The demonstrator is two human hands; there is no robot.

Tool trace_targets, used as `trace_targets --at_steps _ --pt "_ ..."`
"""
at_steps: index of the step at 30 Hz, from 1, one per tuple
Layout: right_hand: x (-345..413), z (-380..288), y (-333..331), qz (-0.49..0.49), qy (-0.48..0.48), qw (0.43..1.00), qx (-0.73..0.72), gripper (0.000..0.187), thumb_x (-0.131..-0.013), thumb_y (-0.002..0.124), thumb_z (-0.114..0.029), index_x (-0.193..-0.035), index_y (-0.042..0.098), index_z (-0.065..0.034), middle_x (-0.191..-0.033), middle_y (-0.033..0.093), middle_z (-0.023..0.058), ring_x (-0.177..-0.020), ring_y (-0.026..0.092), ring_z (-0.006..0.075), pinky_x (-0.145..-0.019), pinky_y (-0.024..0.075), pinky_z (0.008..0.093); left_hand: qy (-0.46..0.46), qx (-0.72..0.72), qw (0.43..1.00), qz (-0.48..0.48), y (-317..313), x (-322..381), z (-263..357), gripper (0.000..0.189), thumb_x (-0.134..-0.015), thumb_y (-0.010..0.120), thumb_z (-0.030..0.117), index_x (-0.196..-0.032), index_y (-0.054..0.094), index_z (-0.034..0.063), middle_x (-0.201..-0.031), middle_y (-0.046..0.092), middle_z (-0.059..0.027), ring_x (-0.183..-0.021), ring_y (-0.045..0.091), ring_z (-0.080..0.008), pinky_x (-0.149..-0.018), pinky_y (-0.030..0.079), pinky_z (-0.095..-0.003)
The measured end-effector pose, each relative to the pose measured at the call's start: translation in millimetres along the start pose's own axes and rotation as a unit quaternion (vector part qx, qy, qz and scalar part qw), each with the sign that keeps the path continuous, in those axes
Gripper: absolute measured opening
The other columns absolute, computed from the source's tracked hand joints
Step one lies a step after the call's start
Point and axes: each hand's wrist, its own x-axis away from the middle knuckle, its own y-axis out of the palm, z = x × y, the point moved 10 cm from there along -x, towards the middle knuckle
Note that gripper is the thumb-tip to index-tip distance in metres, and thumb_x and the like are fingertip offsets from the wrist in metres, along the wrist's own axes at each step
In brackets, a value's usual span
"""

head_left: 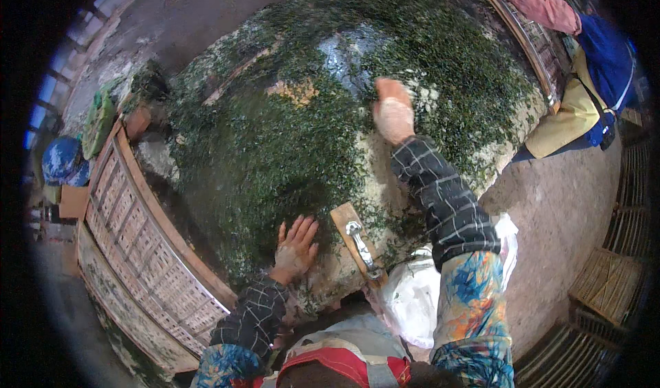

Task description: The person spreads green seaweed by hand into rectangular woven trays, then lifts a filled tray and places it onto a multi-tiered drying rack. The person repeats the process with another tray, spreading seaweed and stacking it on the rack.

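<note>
A broad heap of chopped green leaves [304, 145] covers the surface before me. My left hand [296, 249] rests palm down at the near edge of the leaves, its fingers spread and nothing held. My right hand [394, 109] reaches to the middle of the heap, beside a patch of white pieces [425, 91]; it is blurred and its fingers are partly hidden, so I cannot tell if it holds anything. Between my arms lies a wooden block with a metal handle [363, 243]. Beyond my right hand a bluish-white patch [345, 53] shows among the leaves.
A wood-framed woven tray [149, 233] stands at the left, another [531, 37] at the upper right beside a co-worker in blue [608, 63]. A white plastic bag [415, 295] hangs near my lap. Bamboo racks [567, 357] and a woven basket [606, 285] are at the lower right.
</note>
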Motion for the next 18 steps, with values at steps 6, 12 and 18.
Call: trace_targets --at_steps 6,12,18 --pt "-44 32 46 -0.112 -0.137 0.857 0.484 0.055 -0.082 0.053 -0.053 -0.13 0.05 -0.0262 -0.145 0.034 0.0086 -0.137 0.02 0.0345 -0.102 0.0074 0.0698 0.026 -0.016 0.997 0.064 5 -29 16 0.053 -0.081 0.056 0.027 -0.131 0.045 0.0131 -0.139 0.04 -0.0059 -0.133 0.032 -0.0252 -0.108 0.016 -0.0526" --pt "-42 166 2 -0.231 0.184 0.936 0.192 0.043 -0.08 0.06 -0.027 -0.12 0.055 -0.0119 -0.128 0.051 0.012 -0.104 0.057 0.0374 -0.086 0.047 0.0493 0.005 -0.01 0.999 0.049 13 -36 13 0.055 -0.079 0.058 0.026 -0.131 0.046 0.0134 -0.139 0.04 -0.0053 -0.132 0.033 -0.026 -0.108 0.017 -0.0532" --pt "56 223 -137 0.012 0.173 0.975 0.137 0.046 -0.08 0.06 -0.03 -0.12 0.057 -0.0084 -0.114 0.059 0.0168 -0.101 0.057 0.0396 -0.085 0.0464 0.0443 -0.008 -0.002 1.0 0.012 23 -42 13 0.051 -0.083 0.052 0.025 -0.131 0.045 0.0091 -0.139 0.04 -0.0098 -0.134 0.029 -0.0307 -0.109 0.012 -0.055"
